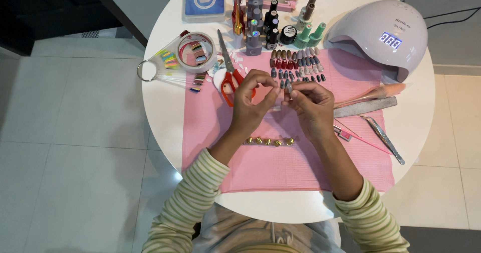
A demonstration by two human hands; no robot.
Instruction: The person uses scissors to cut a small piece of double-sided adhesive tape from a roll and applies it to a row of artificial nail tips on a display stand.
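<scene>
Over pink mat [260,167] | left hand [249,107], right hand [313,107] pinching false nail [287,88] | risk: slipping, scattering nail rows [296,65]

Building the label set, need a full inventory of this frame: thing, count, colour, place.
table: 1, white, round, centre
mat: 1, pink, on table
lamp: 1, white dome, back right
polish bottles: about a dozen, grey, black, green, back centre
nail tips: rows, red, grey, dark, top of mat
gold pieces: 5, row below hands
scissors: 1, red handles, left of hands
swatch ring: 1, multicolour, left
file: 1, grey, right
tweezers: 1, metal, right
box: 1, blue, back left
left hand: at small tip, centre
right hand: pinching small tip
</scene>
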